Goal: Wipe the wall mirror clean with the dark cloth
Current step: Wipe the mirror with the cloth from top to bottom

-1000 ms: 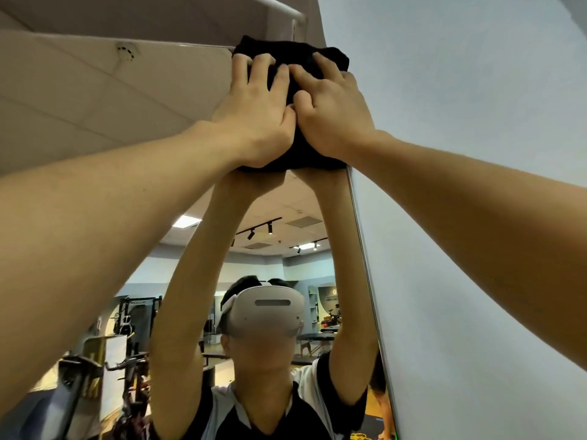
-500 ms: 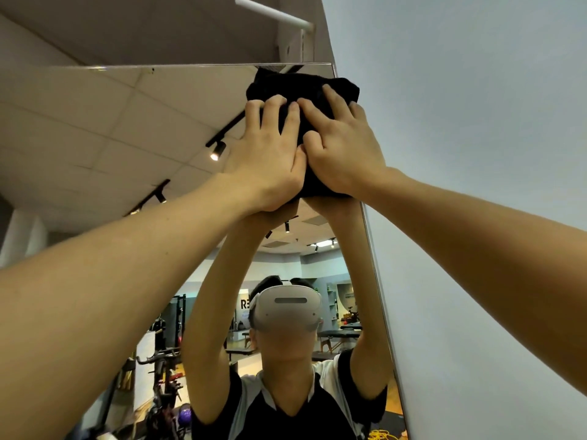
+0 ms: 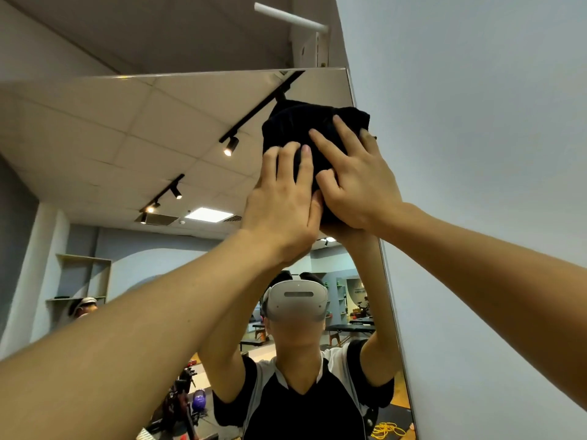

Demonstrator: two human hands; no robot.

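Note:
The wall mirror [image 3: 133, 160] fills the left and middle of the head view; its top edge and right edge are both in sight. A dark cloth [image 3: 295, 125] lies bunched flat against the glass near the mirror's upper right corner. My left hand [image 3: 282, 201] presses the cloth's lower left part with straight fingers. My right hand [image 3: 352, 176] presses its right side, fingers spread, thumb beside my left hand. The cloth's lower part is hidden under both hands.
A plain pale wall [image 3: 476, 154] runs along the mirror's right edge. A white pipe [image 3: 290, 17] juts out above the mirror's top corner. The glass reflects ceiling track lights, gym equipment, another person at far left and my own raised arms.
Both hands and the cloth have slid down the glass from the mirror's top edge. A strip of bare mirror now shows above the cloth.

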